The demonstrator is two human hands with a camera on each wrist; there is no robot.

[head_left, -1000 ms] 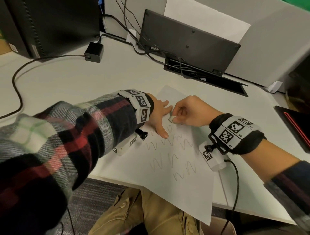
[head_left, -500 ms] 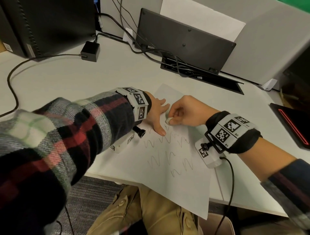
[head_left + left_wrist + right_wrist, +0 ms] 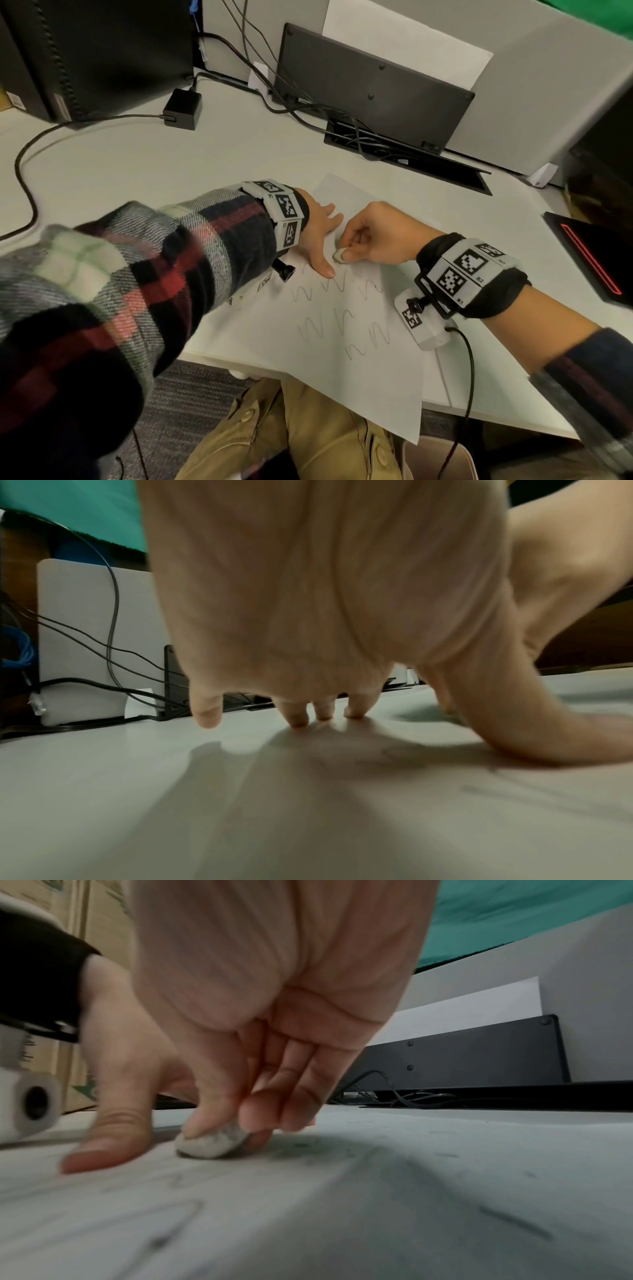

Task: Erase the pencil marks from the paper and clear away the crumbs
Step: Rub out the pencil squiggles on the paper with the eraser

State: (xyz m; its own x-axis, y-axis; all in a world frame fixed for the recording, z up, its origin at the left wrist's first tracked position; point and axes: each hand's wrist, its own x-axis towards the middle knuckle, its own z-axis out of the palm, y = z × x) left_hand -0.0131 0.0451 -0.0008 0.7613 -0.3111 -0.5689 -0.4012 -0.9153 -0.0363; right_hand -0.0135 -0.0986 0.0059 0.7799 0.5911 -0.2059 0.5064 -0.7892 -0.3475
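White eraser [image 3: 212,1141], wavy pencil marks [image 3: 337,308], paper [image 3: 359,370]

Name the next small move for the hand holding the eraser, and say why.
Probably rub the small grey-white eraser toward the person, onto the nearest zigzag pencil marks: the right hand pinches it just above them, and the left hand presses the white paper sheet flat.

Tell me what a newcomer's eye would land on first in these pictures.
First, the two hands meeting at the far end of the paper: the right hand pinches a small grey-white eraser against the sheet, while the left hand presses flat beside it, thumb stretched toward the eraser. Next, the zigzag pencil marks in rows across the middle of the paper, whose near corner hangs off the desk edge.
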